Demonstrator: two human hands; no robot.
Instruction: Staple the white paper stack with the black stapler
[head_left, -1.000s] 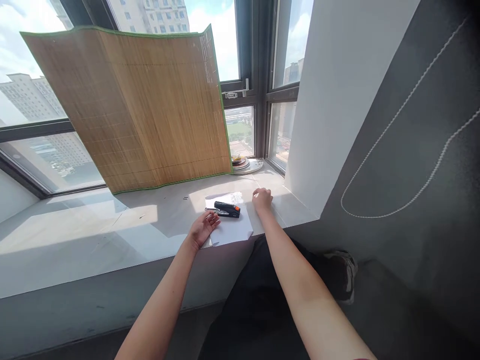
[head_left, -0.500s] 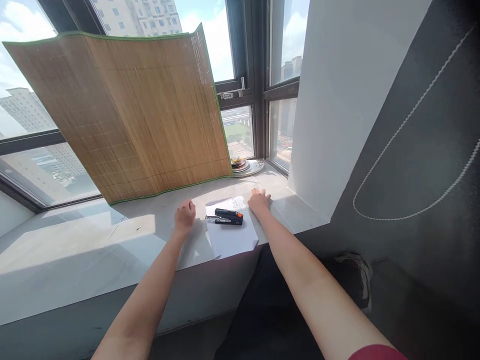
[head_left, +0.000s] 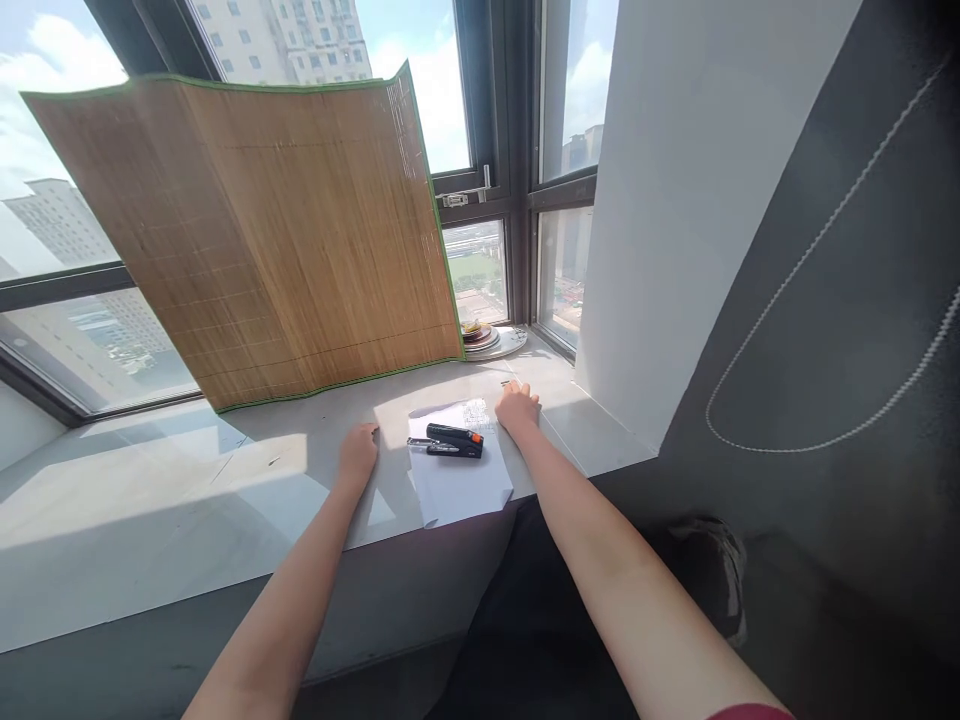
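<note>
A black stapler (head_left: 455, 441) with an orange patch lies on white paper sheets (head_left: 466, 493), its narrow metal end pointing left. Printed or written marks show near the top of the paper. To the left of the sheets, my left hand (head_left: 358, 455) rests on the sill with its fingers curled in, and I see nothing in it. My right hand (head_left: 519, 408) sits at the paper's upper right corner, fingers loosely bent and slightly apart on the sill. A small dark mark shows beside its fingertips; I cannot make out what it is.
A bamboo mat (head_left: 300, 240) with green edging leans against the window above the pale sill (head_left: 165, 520). Stacked plates (head_left: 491, 342) stand in the corner by the frame. A white wall (head_left: 675, 200) rises on the right, and a beaded cord (head_left: 810, 275) hangs beyond it.
My left hand has shifted slightly left and down, away from the paper. My right hand stays by the paper's corner. The view has tilted a little; the stapler still lies on the paper.
</note>
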